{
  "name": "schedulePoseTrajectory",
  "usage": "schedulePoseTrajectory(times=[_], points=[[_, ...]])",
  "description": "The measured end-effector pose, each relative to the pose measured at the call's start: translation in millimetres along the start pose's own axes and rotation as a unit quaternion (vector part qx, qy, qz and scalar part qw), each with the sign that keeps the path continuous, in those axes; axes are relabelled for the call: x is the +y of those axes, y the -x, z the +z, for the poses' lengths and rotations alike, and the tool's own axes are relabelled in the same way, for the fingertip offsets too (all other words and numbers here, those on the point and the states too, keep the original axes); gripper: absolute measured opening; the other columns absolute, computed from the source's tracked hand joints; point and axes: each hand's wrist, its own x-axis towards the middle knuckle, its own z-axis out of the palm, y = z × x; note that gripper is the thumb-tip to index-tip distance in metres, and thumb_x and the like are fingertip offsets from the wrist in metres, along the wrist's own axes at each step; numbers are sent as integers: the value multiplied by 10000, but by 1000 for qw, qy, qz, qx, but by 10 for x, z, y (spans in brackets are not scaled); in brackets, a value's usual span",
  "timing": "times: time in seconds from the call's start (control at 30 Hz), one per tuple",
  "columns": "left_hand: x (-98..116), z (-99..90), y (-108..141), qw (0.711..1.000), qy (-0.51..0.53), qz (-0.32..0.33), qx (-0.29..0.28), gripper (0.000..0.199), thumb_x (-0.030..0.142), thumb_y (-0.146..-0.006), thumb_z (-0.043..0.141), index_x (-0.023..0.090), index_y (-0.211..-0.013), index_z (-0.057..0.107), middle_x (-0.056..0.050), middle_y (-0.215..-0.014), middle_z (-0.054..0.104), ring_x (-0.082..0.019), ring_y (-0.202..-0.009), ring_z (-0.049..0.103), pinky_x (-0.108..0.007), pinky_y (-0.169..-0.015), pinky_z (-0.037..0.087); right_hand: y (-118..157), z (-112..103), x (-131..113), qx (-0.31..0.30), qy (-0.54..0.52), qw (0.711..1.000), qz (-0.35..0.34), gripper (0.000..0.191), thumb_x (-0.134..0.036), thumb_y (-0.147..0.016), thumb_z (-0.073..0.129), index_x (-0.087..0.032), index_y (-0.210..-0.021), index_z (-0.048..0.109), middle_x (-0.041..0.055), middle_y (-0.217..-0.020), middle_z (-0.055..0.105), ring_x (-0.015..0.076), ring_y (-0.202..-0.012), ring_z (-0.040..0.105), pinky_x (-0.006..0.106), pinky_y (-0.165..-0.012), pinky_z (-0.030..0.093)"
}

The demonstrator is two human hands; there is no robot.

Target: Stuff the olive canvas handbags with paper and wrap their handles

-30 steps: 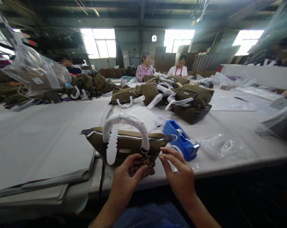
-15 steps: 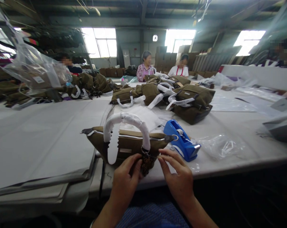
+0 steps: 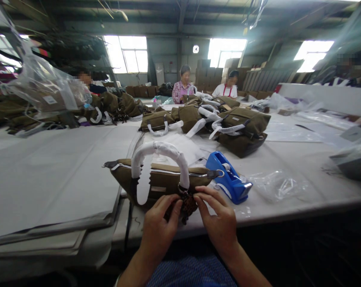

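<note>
An olive-green handbag [image 3: 168, 180] stands in front of me at the table edge, its silver zip facing up. White wrapping covers its arched handle [image 3: 159, 148], and a toothed white strip hangs down from the handle's left side. From the handle's right base dangles a dark, leopard-patterned charm [image 3: 188, 204]. My left hand [image 3: 162, 219] is closed on the charm's left side, thumb against fingers. On its other side my right hand [image 3: 216, 211] pinches at the charm's edge; whether a fine strand lies in those fingertips is too small to tell.
A blue tape dispenser [image 3: 228, 177] stands right of the bag, beside crumpled clear plastic [image 3: 280, 185]. Large white sheets [image 3: 54, 171] are stacked at left. More olive bags [image 3: 243, 123] are piled farther back. Several people sit across the room, including a person in a patterned top [image 3: 180, 91].
My right hand has moved left, closer to the charm and my left hand. The charm hangs slightly more to the right and shows more. The bag has barely moved.
</note>
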Motion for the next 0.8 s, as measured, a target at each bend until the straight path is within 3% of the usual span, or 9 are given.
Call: schedulePoseTrajectory(times=[0.17, 0.33, 0.47, 0.57, 0.67, 0.73, 0.8], points=[[-109, -6, -103, 989, -103, 77, 73, 196, 242, -977, 613, 225, -1149, 707, -25, -1049, 709, -163, -932, 718, -230, -823, 533, -51, 72, 44, 6, 13, 1000, -18, 118, -150, -946, 670, -222, -995, 751, 45, -1071, 728, 175, -968, 704, 289, -917, 549], [-140, 37, -200, 987, -110, 106, 60, 156, 252, -977, 622, 227, -1093, 724, 1, -1001, 724, -140, -883, 725, -208, -793, 522, -133, 143, 44, -5, 10, 1000, -14, 116, -174, -949, 671, -218, -994, 768, 52, -1057, 709, 162, -871, 700, 260, -782, 560], [-166, -59, -236, 992, -74, 98, 36, 115, 257, -973, 629, 235, -1007, 737, 11, -947, 722, -133, -840, 713, -210, -774, 520, -174, 80, 77, -19, 0, 999, -29, 134, -195, -966, 651, -219, -1003, 777, 54, -1038, 720, 161, -864, 705, 253, -786, 563], [-181, -235, -260, 998, -4, 41, 51, 87, 283, -938, 678, 232, -958, 746, -5, -959, 714, -151, -895, 697, -234, -847, 524, -166, -90, 117, -58, 14, 998, -27, 187, -193, -974, 635, -242, -1099, 766, 46, -1018, 744, 166, -866, 723, 258, -806, 569], [-140, -393, -277, 995, 74, -26, 65, 99, 322, -899, 717, 233, -889, 758, -19, -991, 699, -170, -964, 670, -257, -901, 518, -157, -288, 125, -96, -3, 995, 25, 215, -228, -936, 689, -267, -1135, 762, 39, -999, 766, 195, -882, 742, 285, -812, 589], [-89, -435, -272, 988, 126, -68, 61, 134, 349, -881, 730, 219, -858, 758, -28, -1004, 686, -168, -937, 659, -253, -855, 529, -164, -381, 98, -118, -74, 984, 110, 161, -287, -901, 734, -265, -1053, 783, 34, -933, 775, 200, -804, 752, 291, -747, 613], [-38, -422, -253, 973, 195, -111, 56, 173, 370, -871, 740, 199, -846, 745, -39, -1038, 679, -153, -878, 651, -235, -768, 536, -175, -422, 50, -125, -189, 949, 220, 156, -334, -857, 782, -250, -988, 788, 31, -861, 778, 199, -743, 758, 288, -701, 633]])
